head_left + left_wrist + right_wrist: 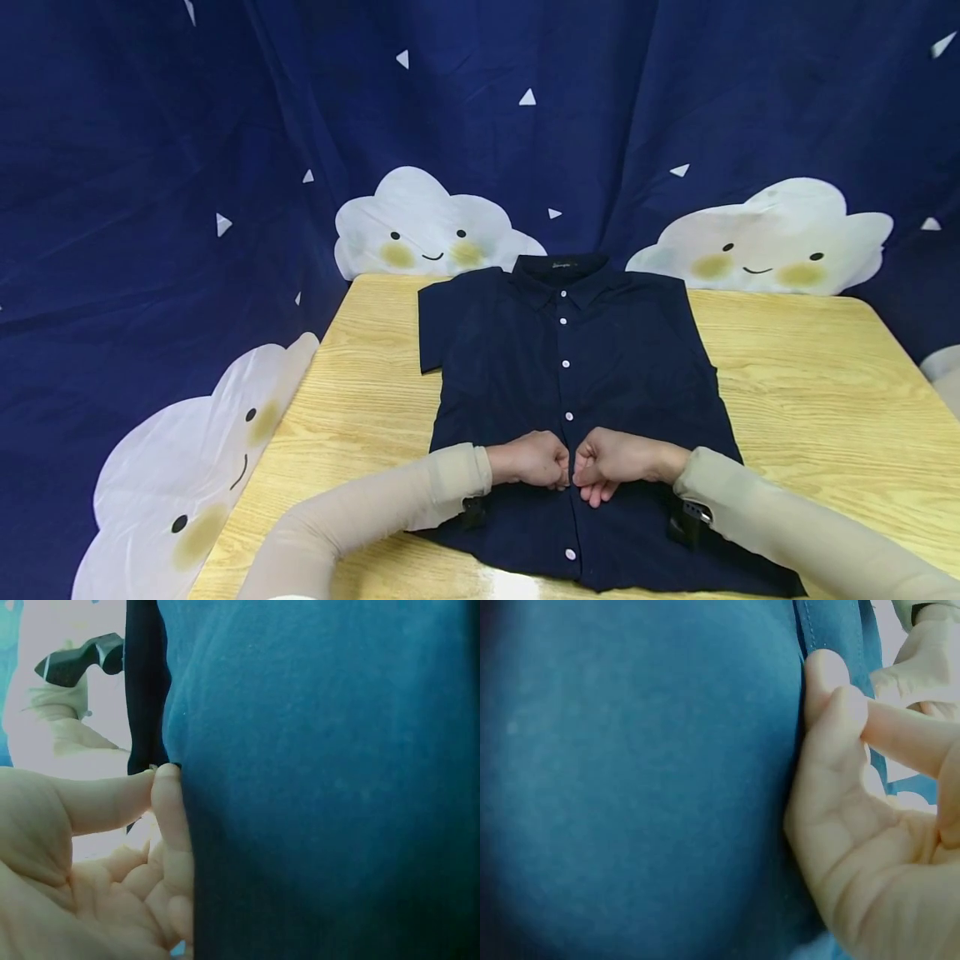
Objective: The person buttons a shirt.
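A dark navy short-sleeved button-up shirt lies front side up, collar at the far end. White buttons run down its front placket. Over the lower front, my left hand pinches the placket edge between thumb and index finger; the left wrist view shows a small pale bit at those fingertips, too small to identify. Close beside it, my right hand has thumb and index finger together on the opposite placket edge. In the right wrist view the fingertips meet at the cloth edge. The hands cover that stretch of placket.
The shirt is spread on a light wood-grain table, its hem near the front edge. Behind and to the left hangs a dark blue curtain with white cloud faces. Dark wrist devices sit under the sleeves, close above the cloth.
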